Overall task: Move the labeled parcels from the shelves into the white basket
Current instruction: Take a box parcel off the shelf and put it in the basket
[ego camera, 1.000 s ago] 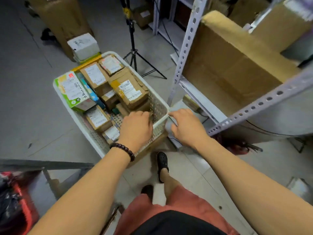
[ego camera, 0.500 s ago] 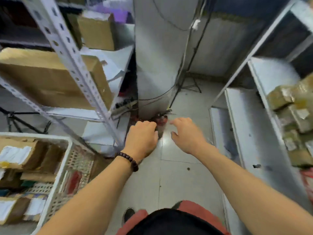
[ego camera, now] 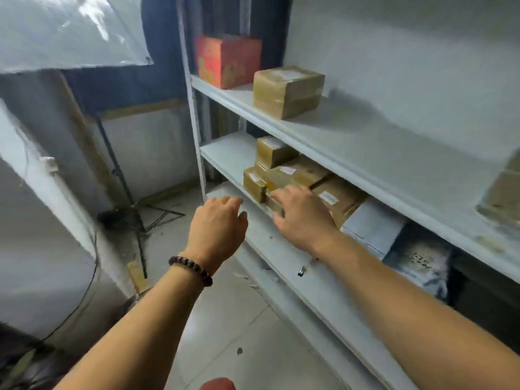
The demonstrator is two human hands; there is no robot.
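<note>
- Reaching into the middle shelf (ego camera: 228, 153), the right hand (ego camera: 302, 218) lies over the front of a cluster of parcels (ego camera: 284, 175). Its fingers (ego camera: 284, 194) are spread and fairly straight, thumb low, on or just over a small front parcel (ego camera: 274, 204). As far as I can make out, nothing is gripped yet.
- The left hand (ego camera: 216, 229) hangs in the air just beside the shelf edge, its fingers loosely curled and holding nothing.
- I'd call this the pick-up step: the parcels are on the shelf and none is in hand. The white basket is out of sight from here.
- Next, I reckon, the right hand has to close round one box without dragging its neighbours over the edge, since they are stacked touching. The left hand looks placed to steady them.
- The parcels are squarish brown cardboard boxes wrapped in glossy tape, each with a small white label. Another parcel (ego camera: 288, 91) sits alone on the upper shelf (ego camera: 351, 142), near a red printed box (ego camera: 228, 61).
- The shelving looks like smooth white-painted board on a pale metal frame.
</note>
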